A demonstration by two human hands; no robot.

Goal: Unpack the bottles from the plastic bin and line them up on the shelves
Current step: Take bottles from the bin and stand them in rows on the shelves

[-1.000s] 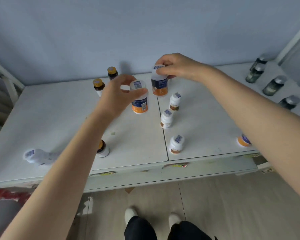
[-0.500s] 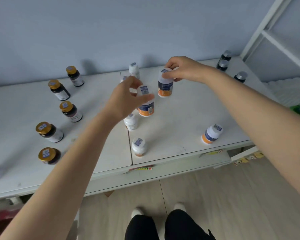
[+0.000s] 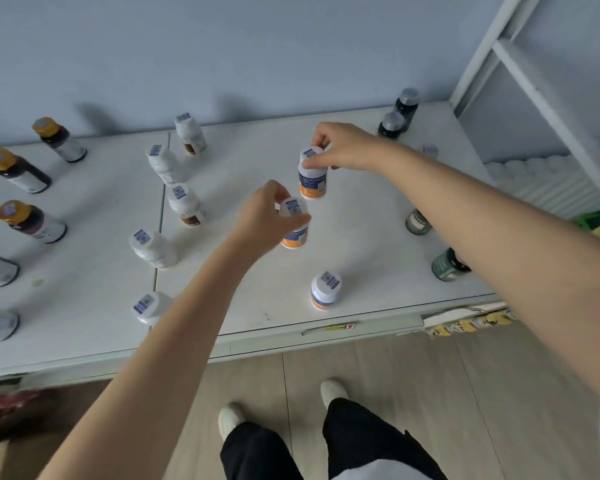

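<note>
- Biggest risk: the right forearm lies over the counter's (image 3: 361, 237) right end, low above two green-labelled bottles (image 3: 449, 266). Drawing that arm back carelessly could sweep them off the right edge.
- Next: each hand grips only by a cap. The left hand (image 3: 265, 220) has thumb and fingers curled round the top of one orange-banded bottle (image 3: 294, 233) near the counter's middle. The right hand (image 3: 342, 148) pinches the cap of a second orange-banded bottle (image 3: 311, 183) just behind it, toward the back edge. A loose cap or a sideways tug could tip either one. I cannot tell whether their bases rest on the counter.
- Smaller: the two held bottles stand close, so setting one down askew could knock the other.
- Smallest: the third orange-banded one (image 3: 324, 292) stands alone near the front edge, and a passing wrist could nudge it over.
- Counts, most first: five white brown-labelled bottles (image 3: 187, 206) in a file from back edge to front edge, along the seam.
- Five dark bottles toward the left end. Three show gold caps (image 3: 13, 211). The tops of the other two are cut off by the frame.
- Three orange-banded bottles, two of them in hand.
- Two grey-capped dark bottles (image 3: 392, 124) at the back right corner. A possible third is mostly hidden behind the arm.
- Two green-labelled.
- The plastic bin is not in view.
</note>
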